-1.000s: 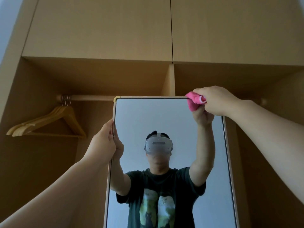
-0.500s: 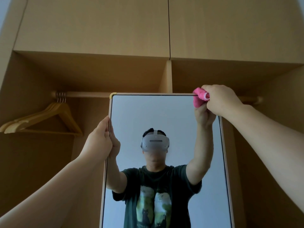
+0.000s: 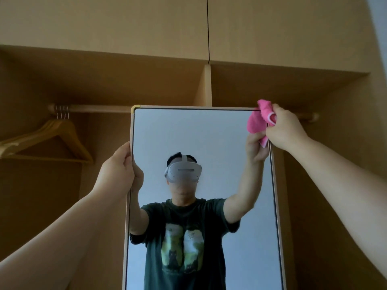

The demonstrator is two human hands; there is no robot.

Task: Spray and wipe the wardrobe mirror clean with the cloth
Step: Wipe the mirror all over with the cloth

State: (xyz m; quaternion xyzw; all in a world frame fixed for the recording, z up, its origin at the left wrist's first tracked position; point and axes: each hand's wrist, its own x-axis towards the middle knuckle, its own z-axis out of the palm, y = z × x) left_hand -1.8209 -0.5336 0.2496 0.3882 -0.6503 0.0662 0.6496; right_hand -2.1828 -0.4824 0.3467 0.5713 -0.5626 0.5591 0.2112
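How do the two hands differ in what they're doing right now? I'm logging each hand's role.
The left hand grips the mirror by its left frame edge, bare; the right hand holds a bunched pink cloth. The left hand sits lower down the side; the right hand is up at the top right corner, cloth against the glass. Both are raised, arms extended, touching the mirror.

rail (image 3: 100, 108) behind mirror (image 3: 201, 139) top, hangers (image 3: 52, 135) left (clustered)

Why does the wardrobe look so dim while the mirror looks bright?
Head view: the mirror reflects a pale, bright surface, so the camera darkens the wood around it; the hangers sit in shadow, and the pink cloth looks slightly soft.
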